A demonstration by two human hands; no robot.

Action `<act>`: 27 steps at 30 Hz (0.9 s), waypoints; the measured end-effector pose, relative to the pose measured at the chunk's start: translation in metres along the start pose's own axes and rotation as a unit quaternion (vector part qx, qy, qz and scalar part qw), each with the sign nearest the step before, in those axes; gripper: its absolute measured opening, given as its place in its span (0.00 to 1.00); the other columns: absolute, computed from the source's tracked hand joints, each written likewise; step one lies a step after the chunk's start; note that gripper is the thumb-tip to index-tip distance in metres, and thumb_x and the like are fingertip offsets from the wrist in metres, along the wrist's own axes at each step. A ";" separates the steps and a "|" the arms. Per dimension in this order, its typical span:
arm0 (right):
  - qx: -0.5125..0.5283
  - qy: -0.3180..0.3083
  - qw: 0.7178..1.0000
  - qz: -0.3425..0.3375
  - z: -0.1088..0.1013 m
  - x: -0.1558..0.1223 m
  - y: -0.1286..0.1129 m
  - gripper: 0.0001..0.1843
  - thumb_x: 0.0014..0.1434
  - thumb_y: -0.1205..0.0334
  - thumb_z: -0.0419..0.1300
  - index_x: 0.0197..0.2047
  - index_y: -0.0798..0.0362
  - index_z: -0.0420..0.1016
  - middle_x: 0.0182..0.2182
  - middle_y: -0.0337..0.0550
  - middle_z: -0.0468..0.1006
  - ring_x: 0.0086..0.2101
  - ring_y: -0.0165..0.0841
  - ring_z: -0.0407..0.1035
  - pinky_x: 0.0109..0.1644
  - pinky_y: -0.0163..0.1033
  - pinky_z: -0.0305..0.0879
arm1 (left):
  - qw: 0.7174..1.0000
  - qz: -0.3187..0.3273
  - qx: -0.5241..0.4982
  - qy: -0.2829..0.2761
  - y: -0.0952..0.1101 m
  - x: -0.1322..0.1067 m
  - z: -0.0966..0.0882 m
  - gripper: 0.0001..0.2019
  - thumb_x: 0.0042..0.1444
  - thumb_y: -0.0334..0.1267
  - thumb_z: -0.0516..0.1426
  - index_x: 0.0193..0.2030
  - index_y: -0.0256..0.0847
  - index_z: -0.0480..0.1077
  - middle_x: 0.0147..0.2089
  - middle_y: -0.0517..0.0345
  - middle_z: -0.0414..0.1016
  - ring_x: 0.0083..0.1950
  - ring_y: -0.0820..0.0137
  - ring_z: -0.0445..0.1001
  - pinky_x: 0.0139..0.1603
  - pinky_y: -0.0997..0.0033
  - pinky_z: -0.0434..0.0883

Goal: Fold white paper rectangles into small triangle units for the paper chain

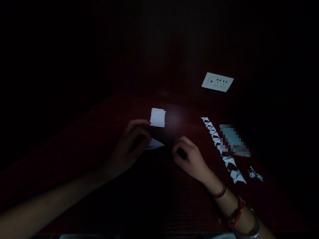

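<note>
The scene is very dark. My left hand (133,142) rests on a dark red table (99,132) with its fingers curled over a small folded white paper piece (155,143), whose pointed end sticks out to the right. My right hand (188,156) lies just right of that piece, fingers curled in, with a dark gap inside; nothing shows in it. A small stack of white paper squares (158,117) sits just beyond my left fingertips.
A row of several folded white paper triangles (221,149) runs diagonally at the right. Beside it lies a blurred pale rectangular object (234,140). Small paper scraps (254,173) lie at the far right. A white wall socket (217,81) is behind the table.
</note>
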State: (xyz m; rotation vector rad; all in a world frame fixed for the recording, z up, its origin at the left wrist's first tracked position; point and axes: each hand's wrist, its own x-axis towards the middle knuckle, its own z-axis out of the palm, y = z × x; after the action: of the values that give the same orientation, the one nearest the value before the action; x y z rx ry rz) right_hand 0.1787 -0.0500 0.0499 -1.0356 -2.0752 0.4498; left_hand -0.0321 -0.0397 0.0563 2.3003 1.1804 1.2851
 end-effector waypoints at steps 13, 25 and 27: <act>0.001 -0.026 0.999 0.025 0.011 0.003 -0.004 0.04 0.53 0.69 0.55 0.29 0.54 0.69 0.33 0.41 0.66 0.36 0.29 0.63 0.40 0.36 0.61 | 0.994 -0.029 -0.039 -0.103 -0.015 -0.001 0.021 0.05 0.59 0.37 0.49 0.35 0.43 0.65 0.49 0.60 0.60 0.51 0.69 0.62 0.51 0.65 0.63; -0.119 -0.073 0.987 0.077 0.013 -0.003 0.027 0.09 0.53 0.70 0.56 0.38 0.52 0.72 0.37 0.43 0.68 0.39 0.32 0.63 0.42 0.40 0.60 | 0.974 0.132 0.097 -0.156 -0.038 -0.009 0.032 0.08 0.55 0.30 0.52 0.39 0.41 0.71 0.51 0.53 0.60 0.54 0.63 0.58 0.53 0.58 0.61; -0.115 -0.086 0.988 0.050 0.013 -0.002 0.024 0.12 0.55 0.68 0.55 0.44 0.51 0.71 0.39 0.44 0.69 0.41 0.33 0.62 0.43 0.41 0.59 | 0.973 0.128 0.098 -0.163 -0.041 -0.010 0.033 0.09 0.55 0.30 0.52 0.39 0.43 0.71 0.49 0.54 0.62 0.52 0.64 0.61 0.50 0.59 0.63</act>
State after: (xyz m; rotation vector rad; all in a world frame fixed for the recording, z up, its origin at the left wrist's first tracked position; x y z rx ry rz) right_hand 0.1823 -0.0365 0.0265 -1.2804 -2.2757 0.3664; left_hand -0.0303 -0.0165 0.0086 2.7478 0.9596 0.8410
